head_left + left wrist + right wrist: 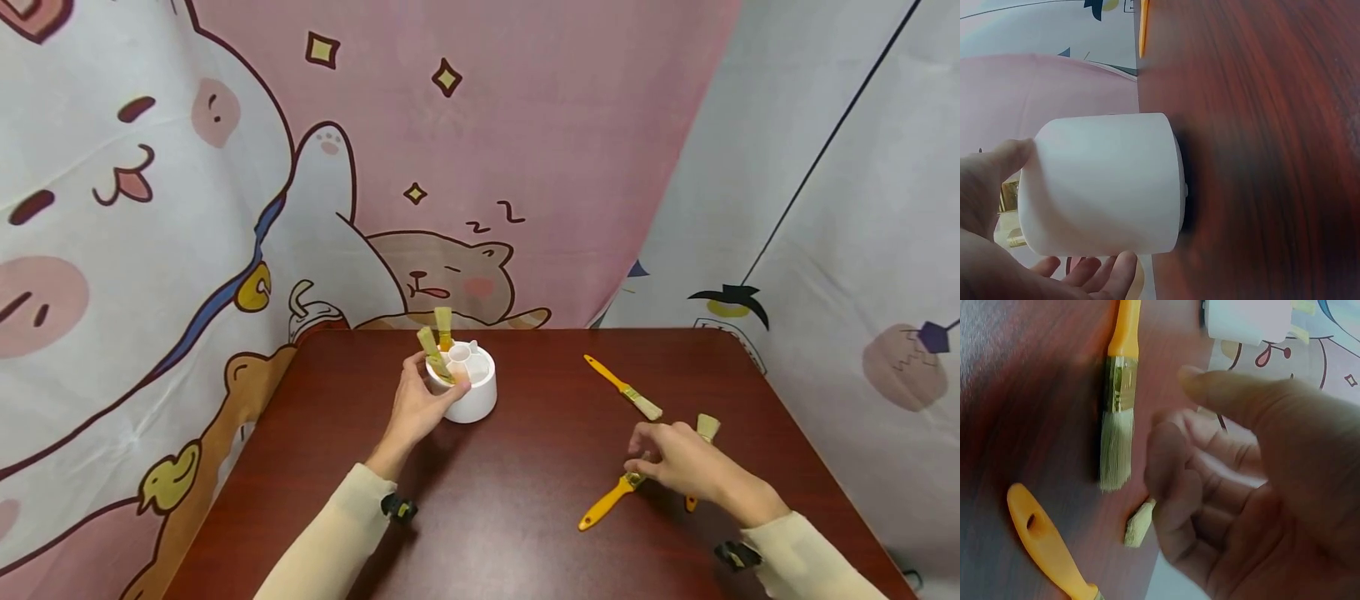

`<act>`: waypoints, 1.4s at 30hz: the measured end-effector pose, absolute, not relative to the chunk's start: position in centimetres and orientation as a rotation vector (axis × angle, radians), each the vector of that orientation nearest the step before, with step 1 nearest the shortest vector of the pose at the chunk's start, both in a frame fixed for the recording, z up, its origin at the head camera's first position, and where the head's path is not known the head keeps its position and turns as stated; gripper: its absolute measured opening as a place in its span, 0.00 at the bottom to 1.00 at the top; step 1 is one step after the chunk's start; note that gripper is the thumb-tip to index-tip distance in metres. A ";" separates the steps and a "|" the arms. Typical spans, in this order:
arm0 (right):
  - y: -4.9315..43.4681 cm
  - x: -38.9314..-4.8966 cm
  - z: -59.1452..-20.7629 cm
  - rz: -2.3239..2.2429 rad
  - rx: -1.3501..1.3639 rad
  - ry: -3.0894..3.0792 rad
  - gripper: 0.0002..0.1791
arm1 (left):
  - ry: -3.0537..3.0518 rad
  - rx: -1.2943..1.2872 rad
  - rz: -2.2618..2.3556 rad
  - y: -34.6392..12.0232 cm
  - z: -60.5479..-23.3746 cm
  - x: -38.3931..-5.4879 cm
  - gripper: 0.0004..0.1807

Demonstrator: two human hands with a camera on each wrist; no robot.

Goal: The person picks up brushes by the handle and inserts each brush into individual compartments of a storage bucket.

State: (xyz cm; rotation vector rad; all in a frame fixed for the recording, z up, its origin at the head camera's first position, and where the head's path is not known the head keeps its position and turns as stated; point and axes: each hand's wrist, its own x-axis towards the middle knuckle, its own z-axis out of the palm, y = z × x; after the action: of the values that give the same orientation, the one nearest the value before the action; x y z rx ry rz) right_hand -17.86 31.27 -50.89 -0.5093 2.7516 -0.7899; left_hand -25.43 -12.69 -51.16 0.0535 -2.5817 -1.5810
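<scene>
My left hand (pixel 420 404) grips a white round holder (pixel 476 404) with inner compartments, thumb at its near rim and fingers round the far side. Two paintbrushes (pixel 443 319) stand in it, bristles up. Over the right part of the table hovers my right hand (pixel 686 458), its fingers loosely bent with nothing between them. Close beneath it lies a yellow-handled paintbrush (pixel 606 504), whose bristles (pixel 1116 450) show beside the fingers in the right wrist view. Another paintbrush (pixel 707 427) lies partly hidden under this hand.
A third loose paintbrush (pixel 611 379) lies farther back, bristles toward the right hand. The dark red-brown table (pixel 510 500) ends at a cartoon-printed cloth (pixel 570 167) at the back and sides.
</scene>
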 end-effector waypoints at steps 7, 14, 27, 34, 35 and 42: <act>31.8 -17.9 -53.1 -0.880 -0.404 2.713 0.24 | -2.623 0.047 -1.569 -13.1 -51.0 -25.5 0.55; 29.6 -17.6 -51.9 -0.782 -0.180 2.778 0.23 | -2.646 0.052 -1.562 -13.3 -50.8 -25.4 0.56; 27.5 -19.1 -51.3 -0.680 -0.043 2.860 0.31 | -2.646 0.011 -1.568 -13.6 -50.8 -26.0 0.58; 27.3 -19.7 -51.5 -0.718 -0.013 2.806 0.32 | -2.683 0.019 -1.531 -13.8 -50.8 -25.8 0.58; 27.2 -19.7 -51.6 -0.717 -0.018 2.801 0.30 | -2.691 0.020 -1.525 -13.8 -50.8 -25.7 0.58; 27.2 -19.5 -51.9 -0.771 -0.082 2.790 0.22 | -2.711 0.018 -1.534 -13.8 -50.7 -25.5 0.57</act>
State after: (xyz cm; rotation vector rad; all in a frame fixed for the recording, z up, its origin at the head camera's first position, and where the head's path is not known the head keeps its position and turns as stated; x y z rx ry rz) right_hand -19.47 27.23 -51.93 -0.0816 2.7897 -0.7715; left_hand -25.47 -13.83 -50.72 0.0184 -2.7112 -1.5345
